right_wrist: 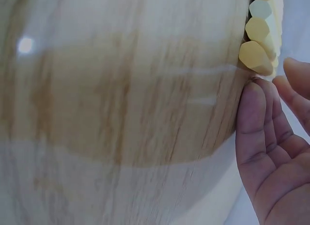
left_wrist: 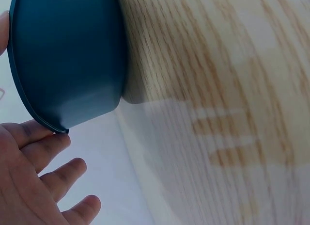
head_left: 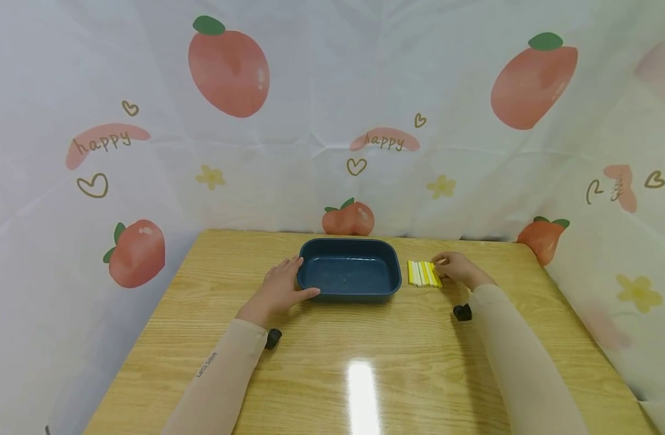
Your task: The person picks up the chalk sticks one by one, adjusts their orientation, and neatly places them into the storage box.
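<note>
A dark blue rectangular plastic basin (head_left: 349, 297) stands on the wooden table. My left hand (head_left: 280, 287) rests at its left front corner, thumb along the front rim and fingers spread at the left side; in the left wrist view, fingertips (left_wrist: 60, 140) touch the basin's rim (left_wrist: 29, 104). To the right of the basin lies a flat row of yellow and white chalk sticks (head_left: 424, 273), side by side. My right hand (head_left: 457, 269) is at the row's right end. The right wrist view shows its extended fingers (right_wrist: 252, 108) right beside the outermost yellow chalk stick (right_wrist: 255, 57), thumb raised apart.
The wooden table (head_left: 311, 362) reaches back to a white cloth (head_left: 289, 181) printed with peaches, hearts and flowers, which also hangs at both sides. Black wrist devices (head_left: 462, 312) sit below both forearms. Light glares off the table's front.
</note>
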A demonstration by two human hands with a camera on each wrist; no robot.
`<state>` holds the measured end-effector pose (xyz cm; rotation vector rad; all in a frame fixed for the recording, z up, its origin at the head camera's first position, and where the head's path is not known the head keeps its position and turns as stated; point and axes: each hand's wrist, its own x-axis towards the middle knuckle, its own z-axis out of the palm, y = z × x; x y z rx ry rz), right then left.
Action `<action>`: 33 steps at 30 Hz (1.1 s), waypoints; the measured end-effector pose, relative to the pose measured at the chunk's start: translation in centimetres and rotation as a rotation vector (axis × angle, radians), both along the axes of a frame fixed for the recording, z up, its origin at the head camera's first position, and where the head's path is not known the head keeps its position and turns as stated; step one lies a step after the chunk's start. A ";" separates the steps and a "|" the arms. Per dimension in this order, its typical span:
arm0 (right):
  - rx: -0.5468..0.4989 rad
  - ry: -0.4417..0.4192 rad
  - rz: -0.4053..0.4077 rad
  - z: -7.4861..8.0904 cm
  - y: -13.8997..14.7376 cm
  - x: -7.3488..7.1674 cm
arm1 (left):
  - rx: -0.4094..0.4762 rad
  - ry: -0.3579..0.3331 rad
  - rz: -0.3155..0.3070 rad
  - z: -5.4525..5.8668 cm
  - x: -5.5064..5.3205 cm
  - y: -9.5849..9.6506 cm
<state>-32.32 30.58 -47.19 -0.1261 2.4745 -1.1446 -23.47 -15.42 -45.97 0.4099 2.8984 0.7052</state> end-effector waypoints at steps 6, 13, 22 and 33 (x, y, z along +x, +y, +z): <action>0.028 -0.008 0.010 0.2 -0.4 0.0 | 0.000 0.008 0.000 -0.1 0.1 0.1; 0.082 0.005 0.009 0.6 -0.6 0.2 | 0.004 0.012 0.001 -0.2 0.0 0.1; 0.139 0.006 -0.002 0.4 -0.5 -0.1 | 0.007 0.007 -0.001 -0.2 0.1 0.0; 0.055 -0.054 -0.111 0.4 0.2 0.6 | 0.019 0.011 -0.002 0.1 0.3 0.0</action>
